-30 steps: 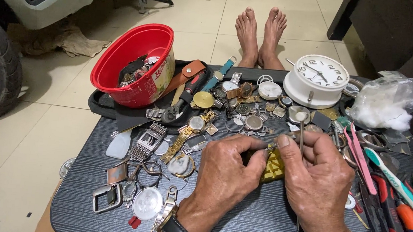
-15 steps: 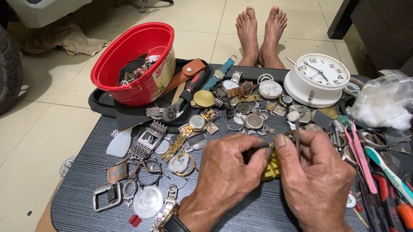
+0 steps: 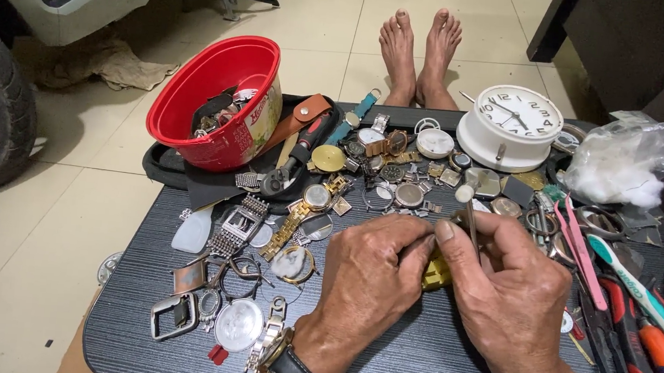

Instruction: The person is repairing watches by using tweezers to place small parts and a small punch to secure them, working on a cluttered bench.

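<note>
Both hands meet knuckles-up over the dark surface (image 3: 429, 360). The left hand (image 3: 368, 280) curls its fingers around a small yellow piece (image 3: 436, 274), held between the two hands. The right hand (image 3: 509, 291) pinches a thin metal tool (image 3: 468, 213), tip upward. Beyond lie scattered watches, one red bowl (image 3: 217, 94), one white clock (image 3: 510, 125) and two bare feet (image 3: 420, 47).
</note>
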